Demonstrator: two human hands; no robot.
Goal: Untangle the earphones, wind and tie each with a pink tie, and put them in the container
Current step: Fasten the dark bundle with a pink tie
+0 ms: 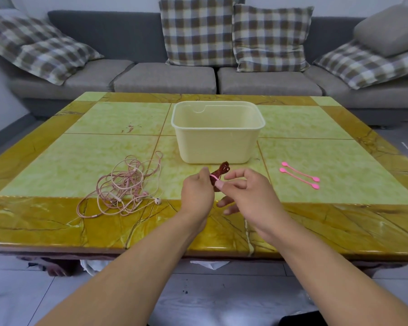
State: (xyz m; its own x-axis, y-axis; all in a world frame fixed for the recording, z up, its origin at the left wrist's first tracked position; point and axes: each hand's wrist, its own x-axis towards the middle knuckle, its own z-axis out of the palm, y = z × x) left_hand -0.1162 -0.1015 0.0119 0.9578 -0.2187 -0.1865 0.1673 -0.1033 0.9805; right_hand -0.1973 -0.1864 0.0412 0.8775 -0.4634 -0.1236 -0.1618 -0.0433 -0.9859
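Cream container, standing upright on the tiled worktop and serving as landmark. Just in front of its near wall, above the worktop, a wound dark red earphone bundle is held between both hands. The left hand grips the bundle from the left, its fingers curled round the coil. The right hand pinches the pink tie, which crosses the bundle's middle, between thumb and forefinger; its other fingers are loosely spread. To the container's front left, a tangled heap of pale pink earphones lies on the worktop, one white earbud at its near right edge. To the container's front right, well apart from the hands, two spare pink ties lie side by side. Behind the worktop, a grey sofa with checked cushions.
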